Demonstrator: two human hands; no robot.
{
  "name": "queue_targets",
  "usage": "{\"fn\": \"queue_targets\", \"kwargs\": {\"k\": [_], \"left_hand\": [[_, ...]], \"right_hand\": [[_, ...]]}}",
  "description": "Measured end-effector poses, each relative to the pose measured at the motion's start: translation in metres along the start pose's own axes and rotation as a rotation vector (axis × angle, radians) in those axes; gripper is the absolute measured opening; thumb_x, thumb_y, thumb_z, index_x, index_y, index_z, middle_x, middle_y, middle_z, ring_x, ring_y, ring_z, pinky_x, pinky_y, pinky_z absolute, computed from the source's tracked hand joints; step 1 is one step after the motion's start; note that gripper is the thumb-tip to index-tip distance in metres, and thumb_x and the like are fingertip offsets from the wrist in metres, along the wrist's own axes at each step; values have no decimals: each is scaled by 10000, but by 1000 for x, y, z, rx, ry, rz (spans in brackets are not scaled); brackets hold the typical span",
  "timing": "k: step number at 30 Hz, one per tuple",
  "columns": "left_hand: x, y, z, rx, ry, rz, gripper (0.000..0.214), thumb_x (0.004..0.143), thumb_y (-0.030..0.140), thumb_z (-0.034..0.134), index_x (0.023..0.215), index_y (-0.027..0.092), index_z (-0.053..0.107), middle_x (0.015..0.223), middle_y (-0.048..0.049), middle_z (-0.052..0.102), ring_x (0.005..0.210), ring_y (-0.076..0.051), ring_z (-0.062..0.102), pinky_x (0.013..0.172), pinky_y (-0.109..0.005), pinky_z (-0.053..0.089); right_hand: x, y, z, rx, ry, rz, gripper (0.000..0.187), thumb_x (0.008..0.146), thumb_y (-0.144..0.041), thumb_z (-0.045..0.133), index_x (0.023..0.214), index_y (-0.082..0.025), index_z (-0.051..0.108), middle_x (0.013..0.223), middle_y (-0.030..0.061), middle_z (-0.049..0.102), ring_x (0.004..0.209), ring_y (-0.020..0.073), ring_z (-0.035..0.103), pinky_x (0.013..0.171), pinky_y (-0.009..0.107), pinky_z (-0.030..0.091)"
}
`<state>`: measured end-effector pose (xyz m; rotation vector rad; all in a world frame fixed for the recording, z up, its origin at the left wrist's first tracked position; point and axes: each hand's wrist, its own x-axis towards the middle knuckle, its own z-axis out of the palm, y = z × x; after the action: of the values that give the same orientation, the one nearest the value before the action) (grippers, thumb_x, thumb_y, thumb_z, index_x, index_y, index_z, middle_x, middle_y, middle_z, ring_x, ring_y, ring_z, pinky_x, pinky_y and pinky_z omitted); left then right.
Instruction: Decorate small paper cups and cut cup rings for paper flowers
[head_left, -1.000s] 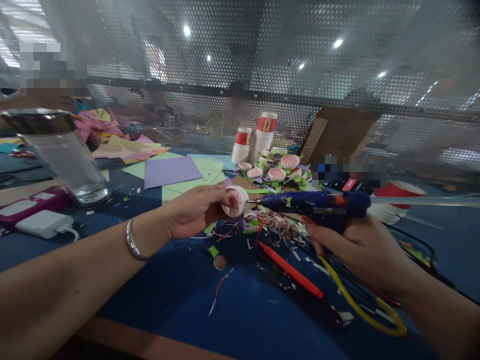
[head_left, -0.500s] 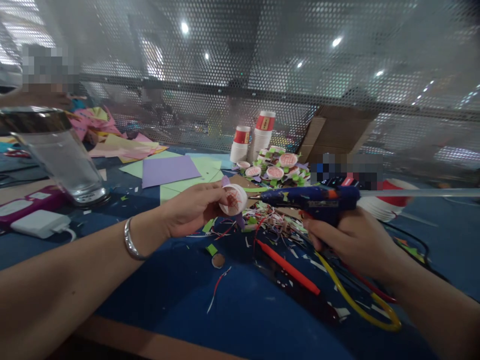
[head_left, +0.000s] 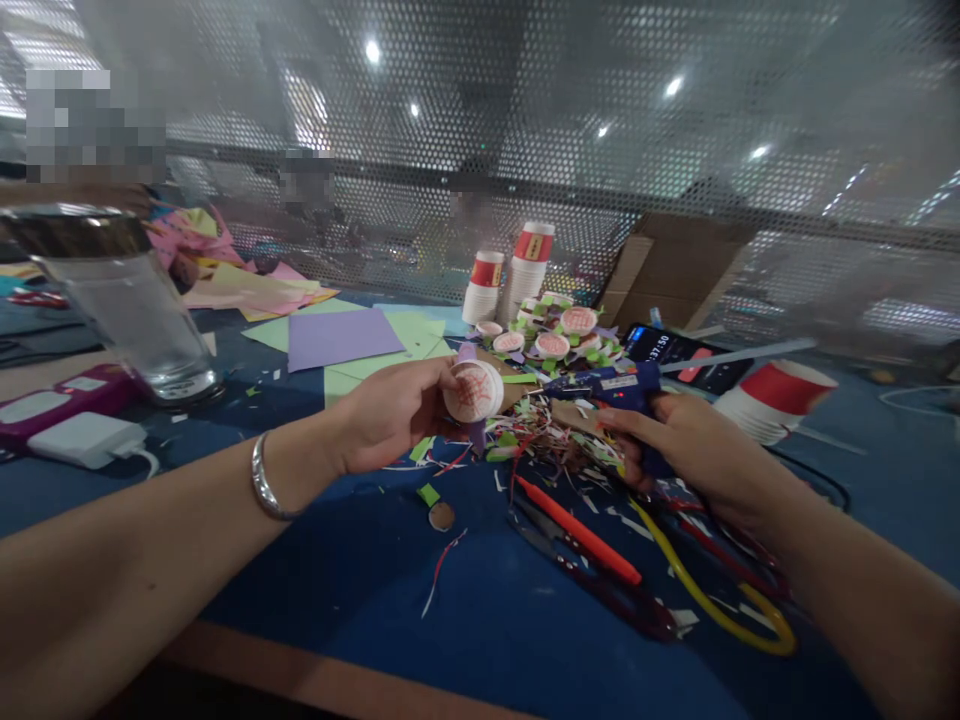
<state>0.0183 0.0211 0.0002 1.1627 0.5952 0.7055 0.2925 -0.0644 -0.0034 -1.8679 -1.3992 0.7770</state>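
My left hand (head_left: 397, 410) pinches a small round white paper cup bottom (head_left: 474, 392) between thumb and fingers. Red lines are drawn on its face, and purple and green paper tabs stick out from its rim. My right hand (head_left: 690, 450) is wrapped round the grip of a blue hot glue gun (head_left: 619, 388) with a clear glue stick (head_left: 742, 354) poking out of its back. The gun's nozzle points left, beside the green tab; whether they touch I cannot tell. Below lie a red pen-like tool (head_left: 581, 535) and dark-handled scissors (head_left: 637, 605).
Paper scraps (head_left: 551, 440) lie under the gun. Behind are similar decorated cup bottoms (head_left: 552, 345), stacked paper cups (head_left: 525, 280), a phone (head_left: 664, 350) and a cardboard box (head_left: 675, 265). Coloured sheets (head_left: 341, 338), a glass bottle (head_left: 131, 310) and a white charger (head_left: 86, 440) stand or lie left.
My right hand has lowered the glue gun and drawn it slightly left and back, so the phone shows now. The cup bottom has turned its drawn face more toward me.
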Motion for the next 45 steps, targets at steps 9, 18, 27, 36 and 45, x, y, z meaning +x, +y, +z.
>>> {"fn": "queue_targets", "kwargs": {"k": [9,18,27,36,45], "left_hand": [[-5,3,3,48,-41,6,249,816,167,535,570,160,497,771,-38,528,661,-123,462,590,-240,462],[-4,2,5,-3,55,-17,104,807,168,560,756,146,648,774,-39,608,622,-119,482,527,-239,406],[5,-11,-1,-29,125,19,126,826,182,548,845,127,660,737,-52,616,597,-124,521,513,-244,426],[9,-15,-4,-19,146,46,147,865,216,554,763,136,624,722,-39,595,576,-110,510,534,-248,433],[10,-16,-2,-5,127,48,172,867,200,527,917,129,675,774,-48,630,625,-131,546,542,-254,443]], "right_hand": [[15,15,-10,-163,103,97,441,849,-546,673,583,-206,579,548,50,637,447,198,632,426,311,458],[2,3,-10,-806,409,-176,402,889,-622,583,797,-247,696,742,84,706,641,247,593,531,334,323],[-15,-39,51,-665,-105,-740,201,958,-239,493,936,-189,687,919,72,726,803,193,669,702,304,494],[-3,-39,60,-709,-163,-723,146,915,-159,553,918,-191,696,946,76,713,862,209,670,792,333,525],[5,-30,56,-619,-57,-734,180,945,-176,516,977,-186,693,949,64,698,862,202,654,751,318,487]]}}
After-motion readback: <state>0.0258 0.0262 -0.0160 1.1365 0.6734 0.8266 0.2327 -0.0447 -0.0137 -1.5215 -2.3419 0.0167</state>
